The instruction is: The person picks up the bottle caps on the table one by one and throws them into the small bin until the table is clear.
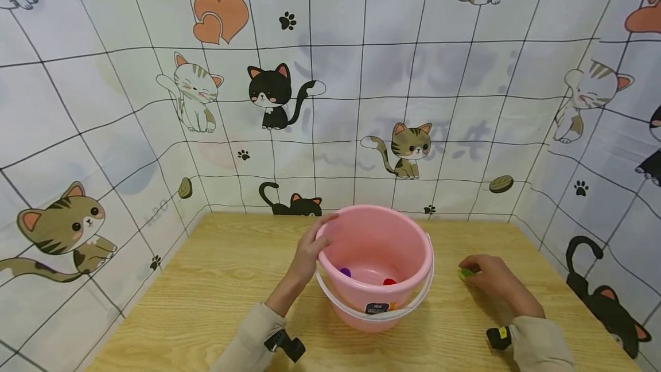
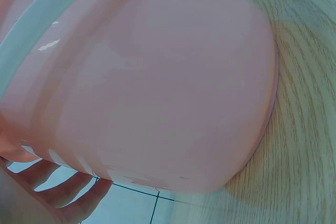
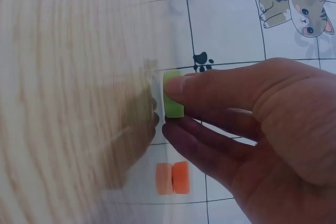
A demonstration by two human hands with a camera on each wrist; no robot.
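A pink plastic bucket (image 1: 377,234) stands upright on the wooden table, its white handle (image 1: 377,317) hanging down at the front. My left hand (image 1: 310,248) grips the bucket's left rim; its fingers (image 2: 79,195) spread along the outside in the left wrist view. Inside at the bottom lie a purple piece (image 1: 345,272) and a red piece (image 1: 389,282), both partly covered by the near rim. To the right of the bucket, my right hand (image 1: 493,280) pinches a small light-green block (image 3: 174,108) between thumb and fingers, close over the tabletop.
An orange block (image 3: 181,178) lies on the table beyond my right hand, mirrored in the glossy surface; the hand hides it in the head view. Cat-print cloth walls (image 1: 341,73) rise behind the table (image 1: 232,280) and along both sides.
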